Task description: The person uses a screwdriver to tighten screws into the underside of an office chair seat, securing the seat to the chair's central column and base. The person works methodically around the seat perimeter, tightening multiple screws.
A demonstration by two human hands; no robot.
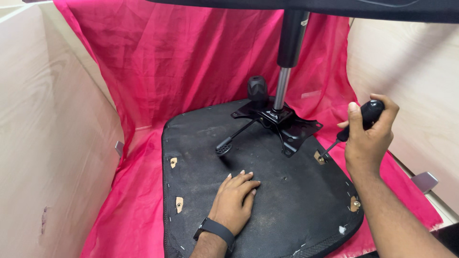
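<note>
My left hand lies flat and open on the upturned seat; my right hand grips a screwdriver, tip at a right-edge screw hole.

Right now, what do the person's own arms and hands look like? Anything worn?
Both forearms are bare, no sleeves in view, and both hands are bare with no gloves. The left hand has a black band, like a watch or tracker strap, around the wrist. The right hand and its wrist carry nothing; no rings show on either.
</note>
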